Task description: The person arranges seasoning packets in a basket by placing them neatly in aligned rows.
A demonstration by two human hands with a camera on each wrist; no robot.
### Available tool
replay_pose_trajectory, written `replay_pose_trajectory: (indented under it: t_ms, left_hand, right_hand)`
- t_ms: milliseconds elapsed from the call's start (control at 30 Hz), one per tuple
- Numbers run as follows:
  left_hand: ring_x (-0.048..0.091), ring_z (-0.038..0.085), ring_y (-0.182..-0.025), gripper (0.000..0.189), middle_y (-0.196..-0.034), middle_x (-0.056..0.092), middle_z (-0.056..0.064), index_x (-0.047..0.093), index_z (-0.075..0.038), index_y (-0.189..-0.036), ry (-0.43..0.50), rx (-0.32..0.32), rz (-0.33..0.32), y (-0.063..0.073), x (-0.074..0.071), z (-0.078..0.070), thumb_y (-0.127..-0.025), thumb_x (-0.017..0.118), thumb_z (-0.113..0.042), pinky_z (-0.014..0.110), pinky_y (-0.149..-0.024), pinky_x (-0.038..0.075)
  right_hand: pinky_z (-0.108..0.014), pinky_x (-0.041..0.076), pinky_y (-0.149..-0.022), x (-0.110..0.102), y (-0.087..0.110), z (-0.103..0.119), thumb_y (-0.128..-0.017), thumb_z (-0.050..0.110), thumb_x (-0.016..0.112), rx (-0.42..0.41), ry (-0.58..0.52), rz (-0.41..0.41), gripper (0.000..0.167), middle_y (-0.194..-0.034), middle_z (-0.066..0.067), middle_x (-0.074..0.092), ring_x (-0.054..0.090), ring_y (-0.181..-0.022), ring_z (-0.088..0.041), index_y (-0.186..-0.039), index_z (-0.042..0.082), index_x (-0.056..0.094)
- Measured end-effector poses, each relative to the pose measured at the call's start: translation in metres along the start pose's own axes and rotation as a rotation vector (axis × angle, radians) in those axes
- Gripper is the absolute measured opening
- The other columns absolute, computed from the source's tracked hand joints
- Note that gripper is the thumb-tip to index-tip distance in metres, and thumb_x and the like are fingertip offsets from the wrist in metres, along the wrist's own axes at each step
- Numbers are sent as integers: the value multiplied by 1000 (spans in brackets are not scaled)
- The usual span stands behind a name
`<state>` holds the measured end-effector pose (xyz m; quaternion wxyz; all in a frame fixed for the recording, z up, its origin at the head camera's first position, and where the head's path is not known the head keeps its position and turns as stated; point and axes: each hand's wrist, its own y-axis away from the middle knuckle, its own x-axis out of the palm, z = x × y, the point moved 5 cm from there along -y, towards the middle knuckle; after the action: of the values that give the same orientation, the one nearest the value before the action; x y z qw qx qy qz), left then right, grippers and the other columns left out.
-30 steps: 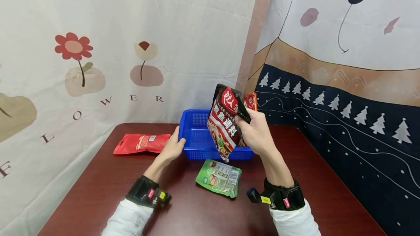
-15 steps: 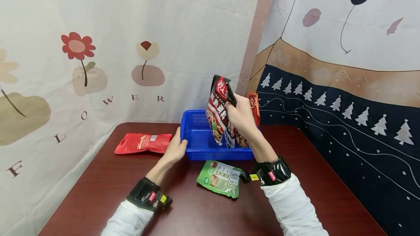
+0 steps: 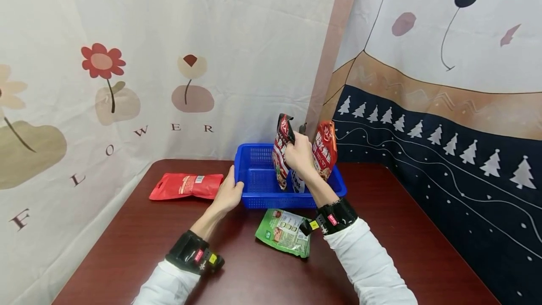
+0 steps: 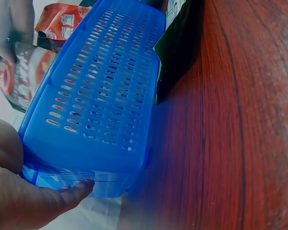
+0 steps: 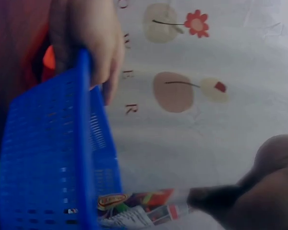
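My left hand (image 3: 228, 194) grips the left end of a blue plastic basket (image 3: 275, 201); in the left wrist view its thumb (image 4: 77, 194) lies against the basket's outer wall. My right hand (image 3: 299, 154) pinches the top of a black-and-red seasoning packet (image 3: 279, 159), which stands upright with its lower part inside the basket. Just right of it, a packet with a white lower part (image 3: 298, 183) is partly hidden behind the hand. An orange-red packet (image 3: 326, 149) stands tilted in the basket's right end.
In front of the basket lies a green pouch (image 3: 283, 232) on the dark red wooden table (image 3: 250, 281). A red pouch (image 3: 186, 186) lies left of the basket, near my left hand. Printed cloths (image 3: 254, 60) hang behind the table.
My right hand has moved left and lowered the black-and-red packet from over the basket's front edge into it. More of the orange-red packet shows. My left hand stays on the basket.
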<state>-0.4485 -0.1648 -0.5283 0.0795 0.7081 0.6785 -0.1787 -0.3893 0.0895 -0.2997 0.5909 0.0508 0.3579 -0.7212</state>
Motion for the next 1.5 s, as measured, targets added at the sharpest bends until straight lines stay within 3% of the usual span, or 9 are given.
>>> replay_pose_trajectory:
  t_ms: [200,367,533,667,867,967,1033,1267,1500]
  left_hand:
    - [16,36,-179,84,-193,11,8,3,-13,-183,-36,-5,-19,7,0,-13,-113,48,-28,64,-144,16]
    - [16,44,-177,83,-191,13,18,3,-9,-182,-49,-12,-27,40,-2,-58,-113,46,-23,67,-143,16]
    - [15,46,-177,81,-190,11,23,2,-3,-181,-25,-20,-24,65,-4,-95,-113,44,-17,65,-144,12]
    - [20,46,-176,82,-190,14,22,5,-5,-182,-55,-2,-42,57,-3,-83,-113,46,-21,64,-143,18]
    - [21,45,-176,82,-190,15,21,4,-6,-182,-62,-3,-45,47,-2,-69,-113,46,-23,66,-142,22]
    - [19,47,-176,81,-190,14,23,3,-4,-182,-48,-6,-39,51,-4,-76,-113,44,-20,66,-142,19]
    - [17,47,-176,82,-190,12,23,3,-4,-181,-21,-20,-27,57,-4,-85,-112,45,-17,67,-143,15]
    - [24,49,-173,80,-189,18,24,5,-4,-182,-61,-7,-41,53,-2,-78,-114,45,-21,68,-140,23]
    - [15,44,-178,78,-191,11,21,1,-4,-181,-37,-40,-10,72,-4,-105,-115,41,-15,63,-144,13]
  right_hand:
    - [-50,51,-83,14,5,-13,-96,-7,47,48,50,-13,32,-100,-23,80,64,-87,-37,-105,1,76]
    - [-44,43,-78,25,7,-24,-97,-7,45,66,68,-14,30,-83,-18,69,52,-77,-32,-103,-1,74]
    - [-45,48,-83,32,8,-34,-97,-8,43,82,90,4,40,-98,-25,77,59,-79,-33,-118,-2,77]
    - [-46,54,-86,45,-1,-68,-93,-5,44,101,98,7,63,-124,-28,81,69,-87,-34,-151,0,68]
    - [-45,44,-62,70,-25,-117,-89,-4,50,126,140,8,72,-88,-26,74,46,-54,-27,-160,-1,60]
    - [-41,39,-57,82,-37,-139,-94,-1,50,130,142,46,71,-88,-20,72,39,-48,-24,-164,1,55]
    - [-40,42,-61,88,-44,-149,-95,1,50,132,173,56,68,-101,-21,76,46,-53,-23,-163,2,57]
    - [-45,50,-79,82,-40,-138,-95,0,50,157,179,117,68,-144,-26,72,56,-72,-28,-163,3,57]
    - [-42,37,-62,64,-22,-99,-92,-5,49,186,99,160,73,-107,-28,68,29,-55,-20,-164,-4,53]
